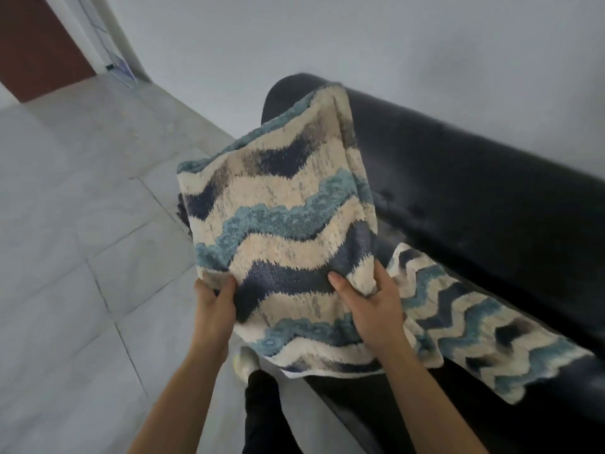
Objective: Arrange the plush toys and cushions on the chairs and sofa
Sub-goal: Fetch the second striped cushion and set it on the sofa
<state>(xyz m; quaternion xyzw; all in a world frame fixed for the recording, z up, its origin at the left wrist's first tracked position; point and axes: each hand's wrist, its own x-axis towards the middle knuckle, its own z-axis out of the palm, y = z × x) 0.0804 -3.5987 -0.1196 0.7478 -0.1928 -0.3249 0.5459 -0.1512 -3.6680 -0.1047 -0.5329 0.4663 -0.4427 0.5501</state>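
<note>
**Woollen zigzag cushion gripped in both hands above a black sofa**

Left hand (214, 303) pinches the cushion (284, 208) near its lower left edge, thumb curled over the front face and the other fingers hidden behind the fabric. Right hand (370, 309) grips the lower right corner, thumb pressed flat on the front and fingers wrapped round the edge to the back.

The cushion, tufted cream with wavy bands of navy and teal, is held up and tilted, clear of the seat, over the left end of the sofa (474, 165). Its top corner overlaps the sofa's rounded arm. A second cushion (474, 326) in the same pattern lies flat on the seat, just right of the right hand.

The sofa is black and glossy, with its back along a plain pale grey wall (327, 34). Below the held cushion are a leg in dark trousers (262, 404) and what may be a pale sock, too blurred to be sure. Left of the sofa, pale grey floor tiles (82, 224) run to a red-brown door (36, 44) in the far left corner of the room.
</note>
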